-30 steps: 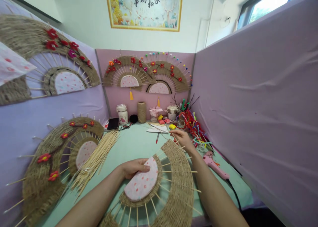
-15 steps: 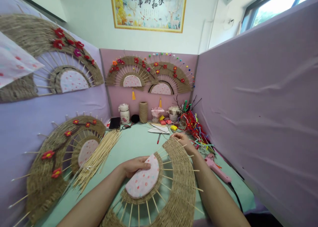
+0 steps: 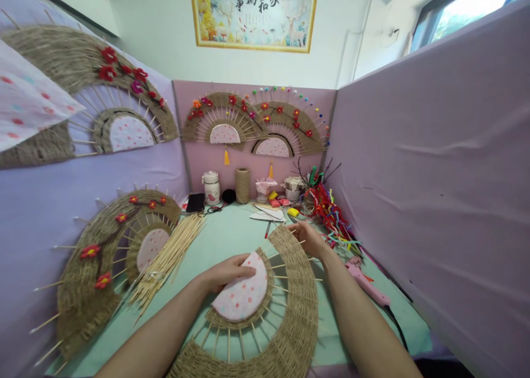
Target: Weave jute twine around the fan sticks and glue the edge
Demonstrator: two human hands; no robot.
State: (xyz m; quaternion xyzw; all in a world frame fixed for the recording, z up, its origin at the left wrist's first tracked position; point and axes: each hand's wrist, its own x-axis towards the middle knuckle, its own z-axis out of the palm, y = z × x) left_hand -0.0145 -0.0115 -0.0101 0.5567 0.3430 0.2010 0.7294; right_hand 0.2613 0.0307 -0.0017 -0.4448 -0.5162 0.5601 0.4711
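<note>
Well to the left of the held fan [image 3: 302, 295], a larger woven fan [image 3: 53, 47] with red flowers is hanging on the purple partition [image 3: 141, 168], and below it another flowered fan [image 3: 78, 306] is standing up against that same partition. Nearer the held fan, on its left, a bundle of thin sticks [image 3: 174, 251] is lying on the green tabletop [image 3: 221, 229]. Beyond the held fan, to its far left, a dark flat slab [image 3: 195, 202] is resting beside a white lidded jar [image 3: 211, 190]. The left hand [image 3: 227, 273] is gripping the dotted half-disc [image 3: 244, 289] at the held fan's centre, its thumb lying across the upper face. The held fan itself is tilting in front of the person, its woven band curving round to the right and its pale ribs radiating between band and half-disc. Straight beyond it, a twine spool [image 3: 242, 186] is standing upright, with white sheets [image 3: 268, 214] lying a little to the right. The right hand [image 3: 308, 239] is reaching the far end of the held fan's band; its fingers are bending there, though I cannot tell whether they are closing on anything. Right of the held fan, colourful fuzzy strands [image 3: 327, 209] are heaping up beyond a pink glue gun [image 3: 368, 284].
</note>
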